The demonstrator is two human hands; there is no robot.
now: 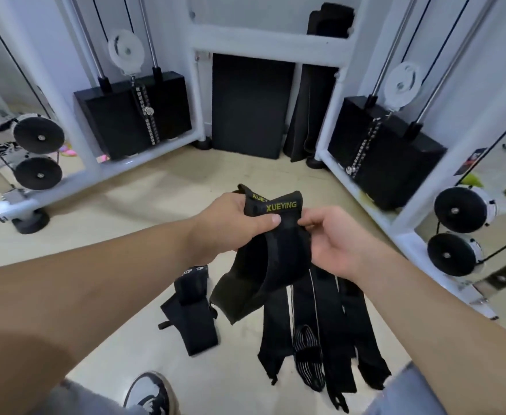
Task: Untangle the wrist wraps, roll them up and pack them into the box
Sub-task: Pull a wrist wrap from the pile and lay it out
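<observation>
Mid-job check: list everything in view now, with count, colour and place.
held wrist wrap: one, black with yellow lettering, between both hands
folded wrap: one, black, floor, left of centre
flat strips: several overlapping, black, some pale-striped, floor below the hands
box: none in view
weight stacks: two, black, in white frame, left and right
pulleys: two, white, above the stacks
mats: black, count unclear, leaning at back centre
roller pads: four, black, two at each side
shoe: one, black and white, bottom edge
left hand: one, grips the wrap's top
right hand: one, pinches the wrap
</observation>
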